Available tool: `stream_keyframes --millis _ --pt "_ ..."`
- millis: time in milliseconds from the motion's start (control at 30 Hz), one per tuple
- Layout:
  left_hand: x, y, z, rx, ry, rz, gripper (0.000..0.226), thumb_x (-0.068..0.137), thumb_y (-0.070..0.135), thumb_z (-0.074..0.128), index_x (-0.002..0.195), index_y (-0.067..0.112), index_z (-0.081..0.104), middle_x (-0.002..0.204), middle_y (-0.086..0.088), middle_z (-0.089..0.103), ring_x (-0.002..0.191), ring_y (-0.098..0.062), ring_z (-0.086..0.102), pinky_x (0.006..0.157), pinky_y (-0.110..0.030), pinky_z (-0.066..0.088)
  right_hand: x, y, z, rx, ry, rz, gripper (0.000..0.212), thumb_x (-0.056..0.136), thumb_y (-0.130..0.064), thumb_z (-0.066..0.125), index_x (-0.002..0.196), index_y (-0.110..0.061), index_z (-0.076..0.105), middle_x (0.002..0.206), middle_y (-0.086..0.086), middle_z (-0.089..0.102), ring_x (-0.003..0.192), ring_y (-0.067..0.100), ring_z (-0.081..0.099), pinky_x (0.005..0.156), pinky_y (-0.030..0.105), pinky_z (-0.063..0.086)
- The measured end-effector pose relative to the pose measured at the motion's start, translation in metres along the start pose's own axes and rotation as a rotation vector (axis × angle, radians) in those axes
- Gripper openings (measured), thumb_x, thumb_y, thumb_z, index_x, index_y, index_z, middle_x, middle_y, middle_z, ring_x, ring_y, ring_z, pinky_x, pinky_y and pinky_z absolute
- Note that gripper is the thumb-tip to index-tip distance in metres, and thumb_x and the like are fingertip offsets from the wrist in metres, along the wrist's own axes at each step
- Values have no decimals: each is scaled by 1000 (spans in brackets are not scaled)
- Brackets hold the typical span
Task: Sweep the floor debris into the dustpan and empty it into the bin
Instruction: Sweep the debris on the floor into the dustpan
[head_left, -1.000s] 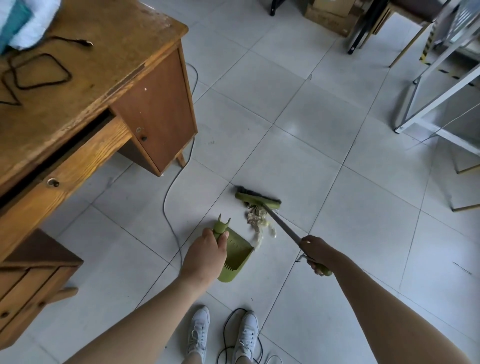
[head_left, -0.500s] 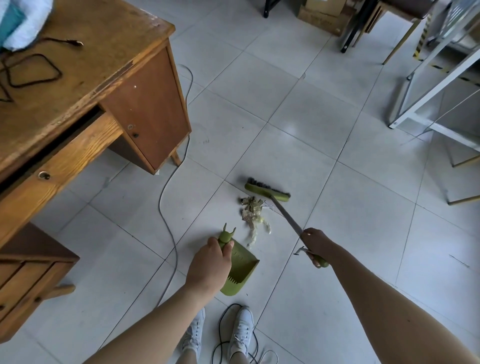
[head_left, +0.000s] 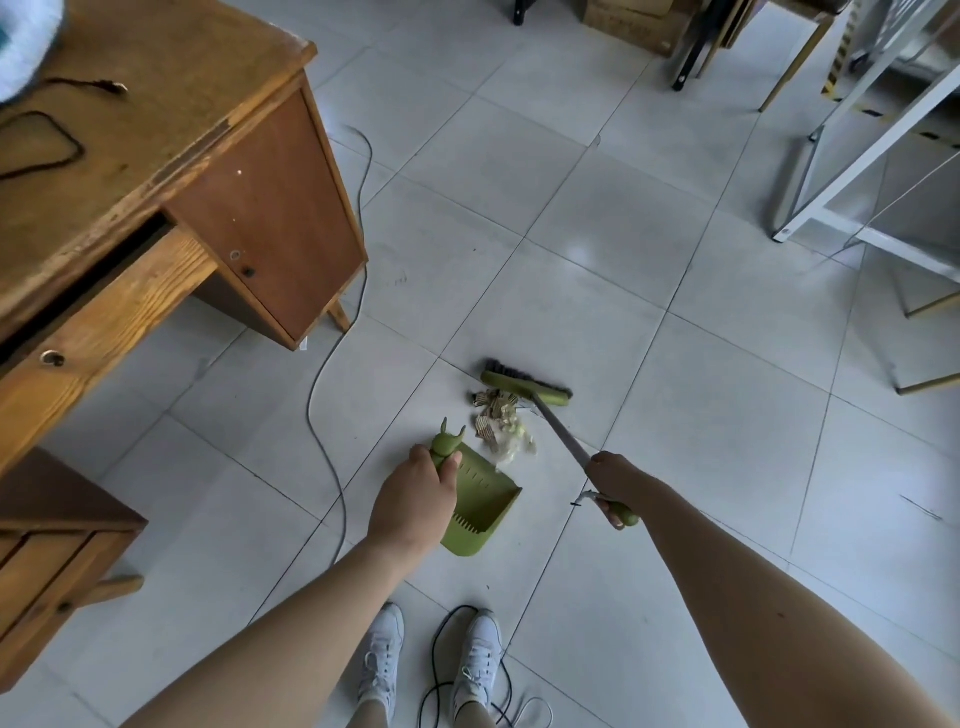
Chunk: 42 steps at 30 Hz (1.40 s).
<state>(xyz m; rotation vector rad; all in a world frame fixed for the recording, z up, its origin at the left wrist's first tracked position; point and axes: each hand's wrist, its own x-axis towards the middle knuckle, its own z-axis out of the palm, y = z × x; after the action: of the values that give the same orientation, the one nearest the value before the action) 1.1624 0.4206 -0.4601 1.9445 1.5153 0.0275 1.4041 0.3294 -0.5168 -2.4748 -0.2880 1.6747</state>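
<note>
Here we go: our left hand (head_left: 413, 501) has its fingers (head_left: 451, 464) curled tight around the upright green handle of the dustpan (head_left: 480, 501), thumb side up, the forked tip of that handle poking out above the knuckles at twelve o'clock. The pan itself sits on the floor (head_left: 597, 291), its open mouth facing toward one o'clock. Over on the other side, our right hand (head_left: 615, 477) is wrapped around the broom (head_left: 558, 434) shaft, fingers closed on it, the green grip end sticking out below the hand toward five o'clock and a small hook dangling by it.

From that hand the grey shaft runs up toward eleven o'clock to the green broom head with its dark bristles, lying flat on the tile. Just on the near side of the head lies the debris (head_left: 501, 423), a loose pile of tan scraps and pale bits, its near edge touching the dustpan's lip, so it sits right between bristles and pan.

At six o'clock we see our white shoes (head_left: 382, 662) with a black cable (head_left: 441, 649) looped between them. A grey cord (head_left: 324, 395) snakes across the tiles at nine o'clock of the pan, toward the wooden table (head_left: 156, 130) at ten o'clock. A white metal frame (head_left: 841, 156) stands off at two o'clock.
</note>
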Motion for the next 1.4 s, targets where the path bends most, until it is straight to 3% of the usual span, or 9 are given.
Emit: stream_keyframes --millis 133,333,500,667,767,933,1067,1200,1400 --pt "8 12 8 -15 4 4 36 99 43 40 91 8 46 95 -18 66 88 -36 62 63 -32 38 -5 -2 -9 42 30 -11 12 100 -6 30 100 -7 42 59 11 44 38 16 41 43 21 35" --pt "19 20 18 -7 4 2 34 99 43 41 90 10 44 95 -18 66 89 -36 62 62 -30 35 -11 13 -11 147 -43 158 19 99 -18 28 87 -8 39 55 8 37 42 14 30 47 24 23" --pt "22 21 21 0 11 3 35 99 43 40 90 10 45 93 -17 66 85 -34 63 61 -30 36 -9 16 -13 209 40 54 39 97 -15 26 125 -7 52 56 9 41 33 14 33 44 17 26" --pt "24 20 21 5 10 -15 39 99 42 39 96 5 49 95 -18 66 88 -35 62 60 -30 36 -10 8 -8 395 112 72 26 94 -8 22 98 -1 47 54 13 45 32 16 39 45 23 31" --pt "23 18 21 8 5 -5 35 99 43 39 91 9 44 91 -17 66 84 -34 63 58 -30 34 -12 -3 4 525 132 120 28 99 -7 28 76 -4 43 57 14 45 20 18 41 32 19 37" --pt "25 10 20 -19 -8 -2 34 99 44 40 89 11 42 88 -16 65 80 -33 62 57 -29 34 -11 -15 33 688 90 103 30 101 -9 34 72 -11 36 69 9 43 23 13 47 42 24 40" --pt "29 6 16 -29 -9 1 34 99 44 40 87 12 41 89 -15 65 80 -33 61 58 -30 32 -16 -31 49 773 78 201 18 98 -7 30 90 -4 46 65 10 40 47 21 41 53 31 37" --pt "36 6 13 -41 -27 18 35 99 45 40 89 11 42 92 -17 65 85 -34 62 60 -29 35 -21 -47 63 743 116 147 42 92 3 21 130 7 40 59 16 41 47 23 37 54 34 40" --pt "49 13 8 -67 -59 45 36 99 44 39 90 9 44 95 -18 65 88 -36 62 64 -32 39 -21 -57 72 821 80 130 52 90 3 21 137 -2 43 59 13 43 42 21 40 48 29 44"
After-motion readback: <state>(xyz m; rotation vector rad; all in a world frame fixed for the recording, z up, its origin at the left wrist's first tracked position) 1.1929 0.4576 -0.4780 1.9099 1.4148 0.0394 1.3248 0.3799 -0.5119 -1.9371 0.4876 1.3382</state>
